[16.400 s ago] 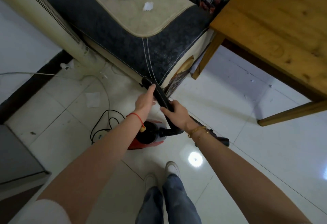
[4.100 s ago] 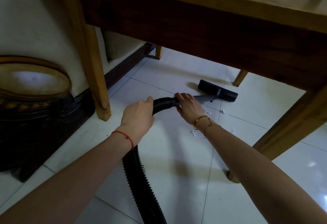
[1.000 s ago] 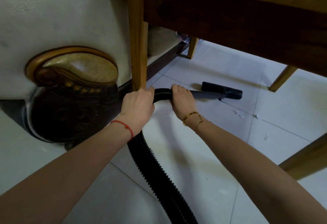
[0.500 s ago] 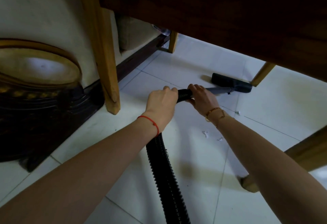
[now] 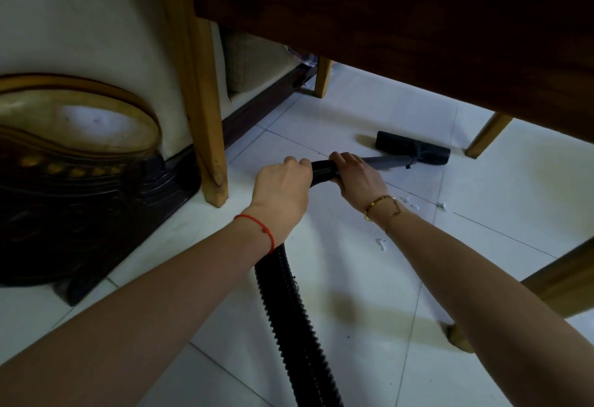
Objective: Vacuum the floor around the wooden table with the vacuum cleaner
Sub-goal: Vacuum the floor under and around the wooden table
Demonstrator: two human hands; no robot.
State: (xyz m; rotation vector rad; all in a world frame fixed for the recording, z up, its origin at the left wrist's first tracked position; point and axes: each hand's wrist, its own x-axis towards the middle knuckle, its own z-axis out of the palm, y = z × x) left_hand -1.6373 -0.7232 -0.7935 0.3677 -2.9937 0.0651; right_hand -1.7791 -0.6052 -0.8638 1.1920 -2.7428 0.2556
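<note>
A dark carved sofa base (image 5: 80,201) stands at left on the white tiled floor (image 5: 369,326), beside a leg of the wooden bench (image 5: 205,111). The left hand (image 5: 281,191) and right hand (image 5: 360,178) both grip the black ribbed hose (image 5: 289,303). The floor nozzle (image 5: 413,148) lies under the bench, scraps (image 5: 408,202) near it. No writing is legible. Half a second ago the view was much the same.

You have a black ribbed hose (image 5: 289,310), a grey tube (image 5: 390,162) and a black nozzle (image 5: 411,147) on white floor tiles (image 5: 369,358). White scraps (image 5: 409,202) speckle them. Your left wrist wears a red string (image 5: 262,228), your right a gold bracelet (image 5: 382,205). The table legs (image 5: 199,101) are honey-yellow wood.
</note>
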